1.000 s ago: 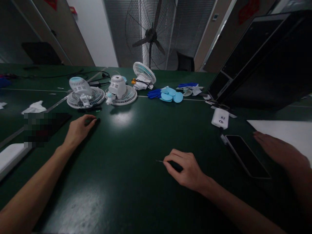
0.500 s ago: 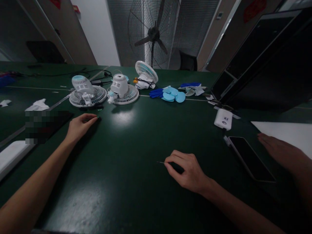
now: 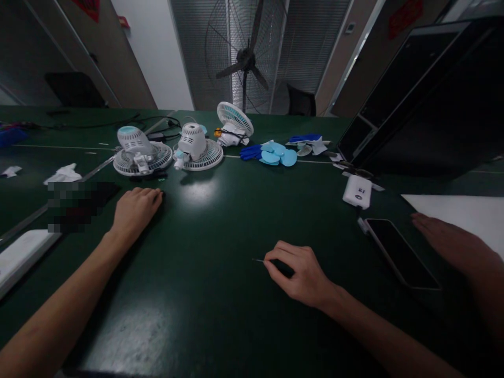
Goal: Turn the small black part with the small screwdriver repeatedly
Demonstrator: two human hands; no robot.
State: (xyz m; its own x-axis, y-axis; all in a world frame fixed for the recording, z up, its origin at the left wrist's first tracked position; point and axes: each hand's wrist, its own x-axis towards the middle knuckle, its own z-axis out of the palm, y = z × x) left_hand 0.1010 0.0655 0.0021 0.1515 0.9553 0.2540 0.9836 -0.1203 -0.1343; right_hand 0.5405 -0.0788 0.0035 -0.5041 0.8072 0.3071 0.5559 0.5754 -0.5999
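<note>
My right hand [image 3: 297, 273] rests over the green tabletop [image 3: 205, 231], thumb and forefinger pinched on a thin metal rod [image 3: 258, 260] that sticks out to the left. The rest of the rod is hidden by the fingers. On the left, my left hand [image 3: 136, 207] lies on the table with its fingers curled together; whatever they hold, if anything, is hidden. Just beyond it sit a white fan head [image 3: 136, 142] and, to its right, a second fan head [image 3: 192, 142], both lying on their grilles.
A third fan head [image 3: 234, 126], blue fan blades [image 3: 279, 154] and blue gloves [image 3: 251, 152] lie farther back. At right are a white power bank [image 3: 357, 191], a phone [image 3: 401, 252], another person's hand [image 3: 449, 239] and a large black screen [image 3: 425, 105]. A white tissue [image 3: 64, 174] lies left.
My left hand has turned and its fingers have curled in, from a thumb-and-finger pinch stretched forward. My right hand keeps its pinch on the rod, nearly still. The view has shifted slightly.
</note>
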